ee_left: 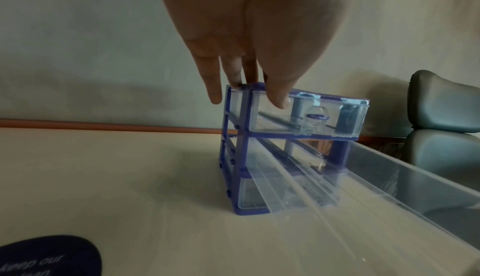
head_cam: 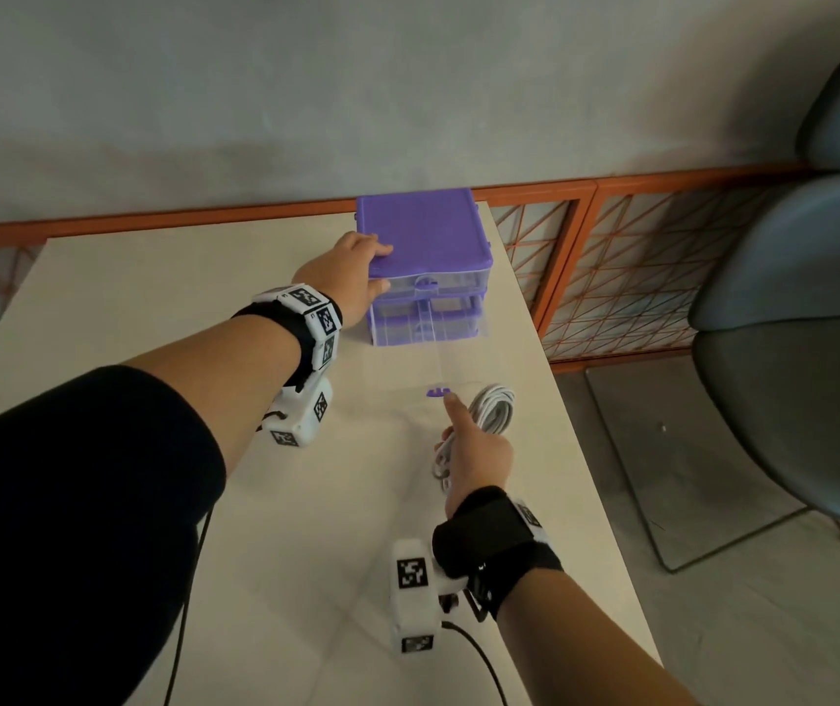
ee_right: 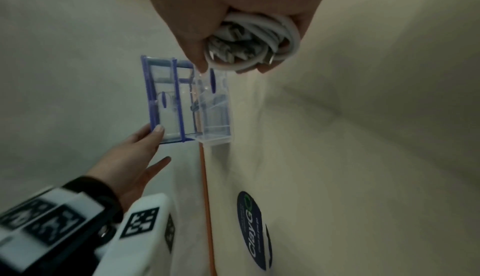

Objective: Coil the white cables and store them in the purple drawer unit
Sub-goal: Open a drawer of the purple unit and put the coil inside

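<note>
The purple drawer unit (head_cam: 425,262) stands at the table's (head_cam: 153,277) far right corner, lower drawer (ee_left: 389,179) pulled out. The left hand (head_cam: 344,277) lies flat-fingered on its top, thumb on the front; the right hand (head_cam: 479,450) grips the coiled white cables (head_cam: 494,407), forefinger extended to the drawer's handle (head_cam: 439,391).

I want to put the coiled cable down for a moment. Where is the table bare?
Bare: the table left of the purple drawer unit, beyond the left hand. Crowded: the pulled-out clear drawer before the unit, where the right hand grips the white cable coil.

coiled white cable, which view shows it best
The right wrist view: the coiled white cable fills the right hand's grip, loops and plug ends plain. The head view shows its loops beyond the knuckles, smaller. The left wrist view misses it.
</note>
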The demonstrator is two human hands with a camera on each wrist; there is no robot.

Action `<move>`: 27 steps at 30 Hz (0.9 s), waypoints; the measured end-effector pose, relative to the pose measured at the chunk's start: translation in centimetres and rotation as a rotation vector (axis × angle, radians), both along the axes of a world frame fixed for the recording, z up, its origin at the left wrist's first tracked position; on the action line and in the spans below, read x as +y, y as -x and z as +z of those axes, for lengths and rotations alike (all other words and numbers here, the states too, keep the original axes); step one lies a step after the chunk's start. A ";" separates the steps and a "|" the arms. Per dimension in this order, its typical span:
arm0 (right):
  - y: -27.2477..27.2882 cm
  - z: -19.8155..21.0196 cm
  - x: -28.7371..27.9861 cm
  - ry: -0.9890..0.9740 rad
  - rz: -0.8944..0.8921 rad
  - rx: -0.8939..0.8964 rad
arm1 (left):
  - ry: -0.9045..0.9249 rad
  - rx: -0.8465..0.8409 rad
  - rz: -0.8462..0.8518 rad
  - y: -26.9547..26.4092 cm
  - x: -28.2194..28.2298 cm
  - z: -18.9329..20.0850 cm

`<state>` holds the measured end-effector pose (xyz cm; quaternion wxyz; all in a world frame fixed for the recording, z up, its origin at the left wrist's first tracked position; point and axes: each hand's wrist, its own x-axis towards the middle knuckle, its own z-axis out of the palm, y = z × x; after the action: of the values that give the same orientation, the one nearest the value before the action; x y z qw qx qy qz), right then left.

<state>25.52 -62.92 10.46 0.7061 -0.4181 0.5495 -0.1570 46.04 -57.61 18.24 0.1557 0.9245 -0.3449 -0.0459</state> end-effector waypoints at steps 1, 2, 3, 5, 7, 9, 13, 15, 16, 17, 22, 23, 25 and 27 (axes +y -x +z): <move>0.1 0.4 -0.1 0.060 -0.009 0.023 | 0.000 0.000 0.001 0.0 0.0 0.0; 0.1 1.0 -0.2 0.118 -0.018 0.016 | 0.001 0.001 0.001 0.0 0.0 0.0; -0.1 1.8 -0.5 0.186 -0.007 -0.010 | 0.001 0.003 0.000 0.0 0.0 0.0; -0.9 3.8 -1.4 0.377 0.107 -0.035 | -0.002 0.005 -0.001 0.0 0.1 0.0; -2.7 5.8 -3.0 0.594 0.312 0.010 | -0.002 0.002 0.003 0.0 0.1 -0.1; -5.3 6.7 -4.8 0.726 0.583 0.164 | 0.001 -0.001 0.003 -0.1 0.1 0.0; -9.5 7.2 -6.7 0.770 1.090 0.491 | 0.003 0.007 -0.003 -0.3 0.0 0.0; -10.4 7.8 -7.0 0.779 1.221 0.566 | 0.007 0.011 -0.005 -0.4 0.1 -0.1; -10.8 7.9 -7.2 0.779 1.250 0.585 | 0.014 0.012 -0.004 -0.5 0.1 -0.2; -11.3 7.9 -7.4 0.776 1.260 0.595 | 0.020 0.014 -0.002 -0.5 0.1 -0.3; -13.7 5.2 -7.1 0.651 1.117 0.586 | 0.036 0.015 0.001 -0.6 0.1 -0.3; -13.9 4.9 -6.9 0.650 1.097 0.583 | 0.040 0.016 0.000 -0.6 0.1 -0.4; -13.9 4.5 -6.8 0.668 0.992 0.563 | 0.053 0.014 -0.006 -0.5 0.2 -0.5; -13.6 4.0 -6.4 0.684 0.890 0.520 | 0.061 0.007 -0.012 -0.4 0.3 -0.6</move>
<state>39.10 -69.33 14.49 0.3729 -0.8346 0.3949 0.0924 46.45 -57.35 17.66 0.1846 0.9171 -0.3510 -0.0397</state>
